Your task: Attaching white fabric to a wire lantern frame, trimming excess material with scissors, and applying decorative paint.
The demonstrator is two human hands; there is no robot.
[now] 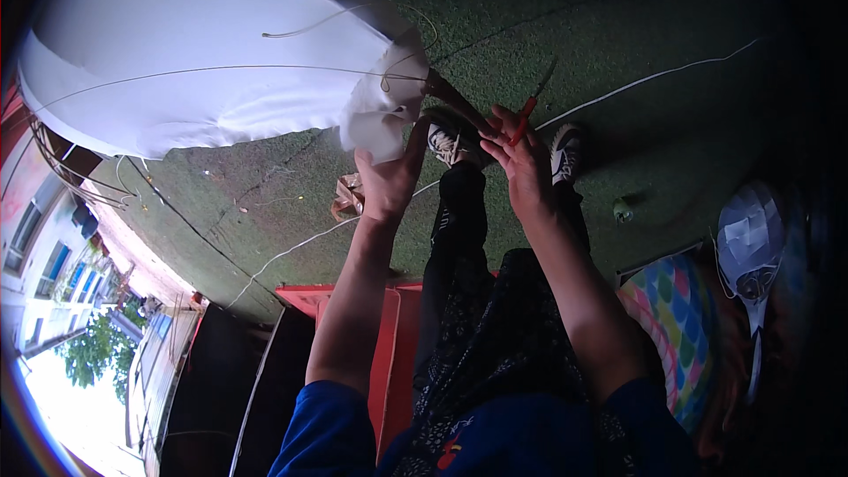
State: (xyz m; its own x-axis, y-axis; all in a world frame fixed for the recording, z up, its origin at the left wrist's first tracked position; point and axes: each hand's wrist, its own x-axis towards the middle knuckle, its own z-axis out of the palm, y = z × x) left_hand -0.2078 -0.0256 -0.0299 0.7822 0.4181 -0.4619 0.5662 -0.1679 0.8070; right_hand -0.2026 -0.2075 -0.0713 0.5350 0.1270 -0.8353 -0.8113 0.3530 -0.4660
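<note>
A large white cloth point(212, 44) is stretched over a long rounded form at the upper left. Its gathered end point(375, 128) bunches around a dark pole point(455, 102), and a thin cord point(386, 79) is looped there. My left hand point(389, 181) grips the bunched cloth from below, thumb on the near side and fingers toward the pole; some fingertips are hidden. In my right hand point(521, 163) is a pair of red-handled scissors point(527, 115), blades pointing up and away. That hand's fingers are beside the pole's near end.
Green turf-like ground point(618, 44) lies beneath, crossed by a white cord point(636, 84). A crumpled brown piece point(349, 194) lies near my feet. Behind my arms are a red-edged panel point(389, 344), a colourful patterned cushion-like thing point(680, 318) and a racket-shaped object point(751, 247).
</note>
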